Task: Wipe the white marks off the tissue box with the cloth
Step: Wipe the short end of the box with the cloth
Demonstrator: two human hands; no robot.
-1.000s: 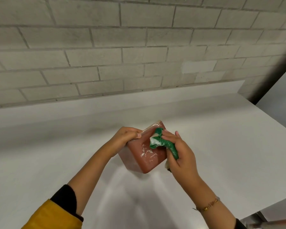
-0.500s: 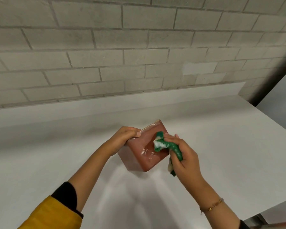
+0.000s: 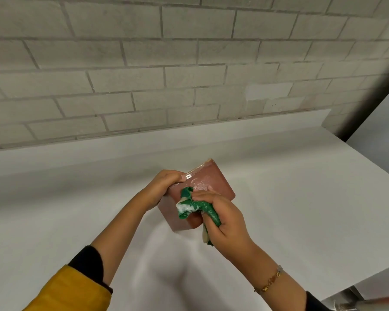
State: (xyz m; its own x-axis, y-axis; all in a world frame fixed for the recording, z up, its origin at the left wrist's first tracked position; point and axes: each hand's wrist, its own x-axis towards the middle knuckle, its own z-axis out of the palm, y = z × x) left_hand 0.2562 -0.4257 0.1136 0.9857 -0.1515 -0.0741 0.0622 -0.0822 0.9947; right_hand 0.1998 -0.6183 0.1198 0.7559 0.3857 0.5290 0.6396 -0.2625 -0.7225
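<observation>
Over the white counter (image 3: 301, 198), the right hand (image 3: 225, 223) is clenched around a bunched green cloth (image 3: 194, 206), pressing its soapy white end against the near face of the reddish tissue box (image 3: 208, 179). The left hand (image 3: 164, 188) clasps the box's upper left edge, holding it tilted, seemingly just off the counter. Faint white flecks remain near the top.

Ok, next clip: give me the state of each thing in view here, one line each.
Reddish-brown tissue box: tilted, held, faint white marks remaining on its upper face.
Crumpled green cloth: bunched, white residue on it, pressed to the box.
Left hand: gripping the box's far-left edge.
Right hand: closed around the cloth.
White countertop: bare.
</observation>
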